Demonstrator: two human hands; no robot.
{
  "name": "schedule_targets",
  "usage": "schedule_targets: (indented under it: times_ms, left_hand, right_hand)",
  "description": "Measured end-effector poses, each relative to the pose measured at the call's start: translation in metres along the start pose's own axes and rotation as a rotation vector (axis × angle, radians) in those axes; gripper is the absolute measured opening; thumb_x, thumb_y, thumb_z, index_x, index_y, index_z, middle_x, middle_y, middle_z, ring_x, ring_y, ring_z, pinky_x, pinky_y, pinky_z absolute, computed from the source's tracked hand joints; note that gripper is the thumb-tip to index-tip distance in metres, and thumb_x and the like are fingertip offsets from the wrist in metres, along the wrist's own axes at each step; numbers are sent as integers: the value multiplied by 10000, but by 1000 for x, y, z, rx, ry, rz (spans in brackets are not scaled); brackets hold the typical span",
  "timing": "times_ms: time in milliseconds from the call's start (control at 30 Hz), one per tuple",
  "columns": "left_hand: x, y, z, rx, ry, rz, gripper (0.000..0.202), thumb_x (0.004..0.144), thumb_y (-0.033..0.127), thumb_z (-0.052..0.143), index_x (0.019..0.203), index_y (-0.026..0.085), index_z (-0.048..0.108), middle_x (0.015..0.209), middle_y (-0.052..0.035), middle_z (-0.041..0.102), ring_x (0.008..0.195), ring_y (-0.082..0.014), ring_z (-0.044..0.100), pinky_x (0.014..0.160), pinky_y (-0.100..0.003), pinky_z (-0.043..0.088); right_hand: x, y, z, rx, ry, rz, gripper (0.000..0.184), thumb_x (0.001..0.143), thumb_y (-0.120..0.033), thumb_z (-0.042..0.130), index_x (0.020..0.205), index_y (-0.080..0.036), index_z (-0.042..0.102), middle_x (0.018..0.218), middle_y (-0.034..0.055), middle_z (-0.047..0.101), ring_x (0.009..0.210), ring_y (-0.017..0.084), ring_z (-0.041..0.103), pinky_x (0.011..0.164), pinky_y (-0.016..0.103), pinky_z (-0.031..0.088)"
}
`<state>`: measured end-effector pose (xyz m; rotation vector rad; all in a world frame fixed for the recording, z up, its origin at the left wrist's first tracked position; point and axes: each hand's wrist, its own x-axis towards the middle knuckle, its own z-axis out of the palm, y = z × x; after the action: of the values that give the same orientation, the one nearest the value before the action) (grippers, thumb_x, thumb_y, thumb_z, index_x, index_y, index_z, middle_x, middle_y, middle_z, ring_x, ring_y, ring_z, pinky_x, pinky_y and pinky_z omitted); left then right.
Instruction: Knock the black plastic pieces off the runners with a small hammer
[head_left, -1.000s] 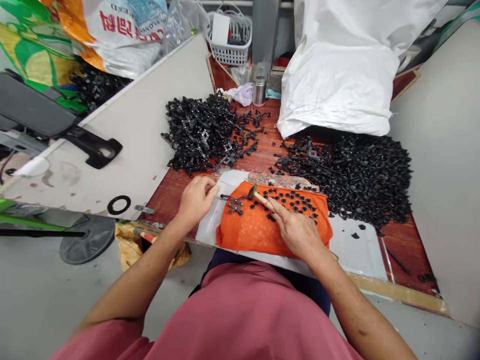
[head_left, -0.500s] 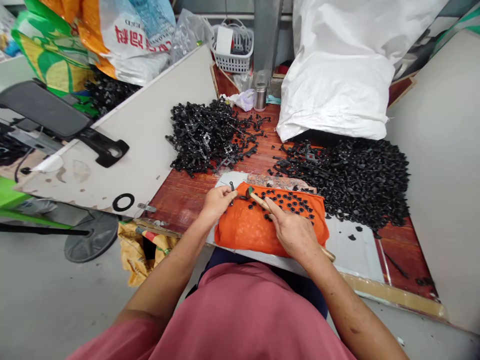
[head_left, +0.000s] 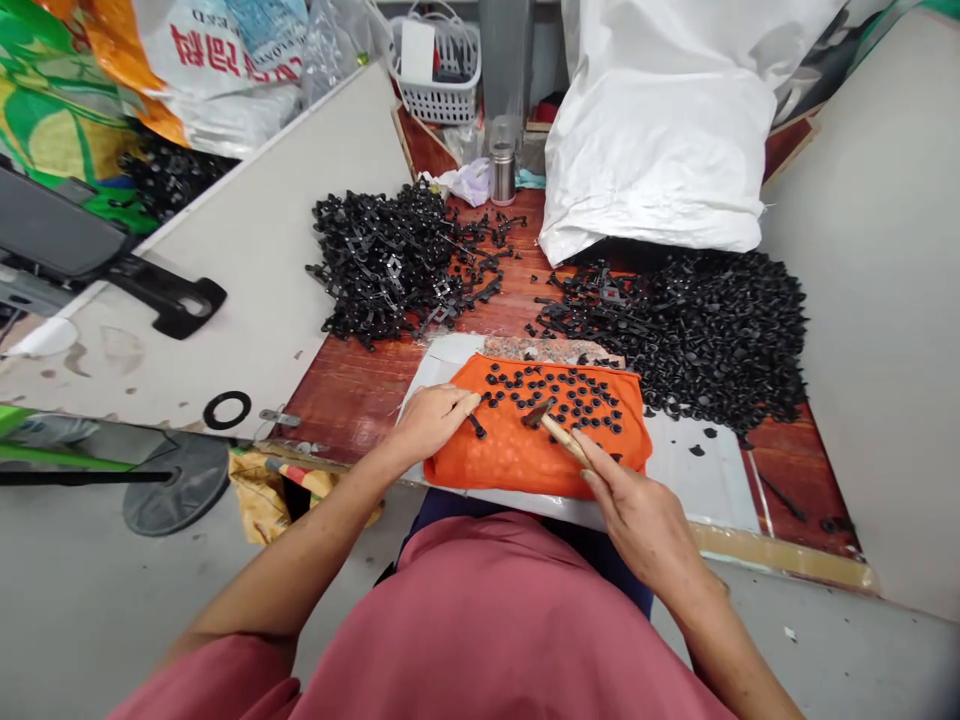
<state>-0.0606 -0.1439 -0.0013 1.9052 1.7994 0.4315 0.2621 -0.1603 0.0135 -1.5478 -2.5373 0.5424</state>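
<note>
My right hand [head_left: 634, 510] is closed around the wooden handle of a small hammer [head_left: 562, 436], whose dark head hovers over or rests on an orange cloth [head_left: 517, 462]; I cannot tell which. At the cloth's left side, my left hand [head_left: 437, 420] pinches a small black plastic piece [head_left: 478, 427] between thumb and fingers. Its lower end sticks out below the fingertips. Several small round black caps [head_left: 581, 400] are spread over the upper and right part of the cloth.
Behind my left hand lies a heap of black plastic parts [head_left: 382, 265]. A larger heap of black caps [head_left: 720, 340] sits to the right, below a white sack [head_left: 652, 150]. A metal flask [head_left: 502, 175] and white basket [head_left: 442, 100] stand at the back; partitions flank the table.
The hammer head has moved away from my left hand, rightward and toward me across the cloth. My left hand has turned the black piece so its end points down. The whole view has shifted slightly.
</note>
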Motion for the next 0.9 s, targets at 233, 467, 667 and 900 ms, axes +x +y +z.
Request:
schedule_targets:
  times_ms: [233, 467, 667, 900]
  left_hand:
    - [8, -2, 13, 80, 0, -43, 473, 1023, 416, 373, 678, 209, 622, 800, -51, 712, 814, -202, 640, 750, -301, 388]
    - [6, -6, 17, 73, 28, -31, 456, 1018, 413, 398, 689, 213, 642, 773, -49, 692, 790, -207, 620, 732, -307, 362]
    - [5, -10, 17, 20, 54, -17, 450, 1028, 401, 399, 690, 212, 629, 762, -39, 676, 787, -198, 616, 746, -295, 359]
    - [5, -7, 19, 120, 34, 6, 449, 1035, 403, 420, 732, 210, 688, 793, -51, 705, 814, -207, 631, 766, -316, 339]
  right_hand:
    - [-11, 1, 6, 12, 6, -19, 538, 1065, -263, 408, 1596, -348, 410, 996, 36, 809, 766, 212, 776, 650, 286, 581]
    - [-6, -1, 5, -13, -20, 13, 533, 1062, -266, 416, 1589, -348, 423, 1036, 37, 812, 795, 218, 779, 675, 297, 590]
    - [-1, -6, 3, -21, -91, 41, 535, 1067, -255, 429, 1592, -360, 420, 986, 28, 812, 830, 213, 781, 763, 309, 607]
    - [-2, -7, 4, -7, -111, 70, 515, 1079, -275, 412, 1590, -345, 427, 957, 33, 805, 843, 222, 781, 778, 319, 601]
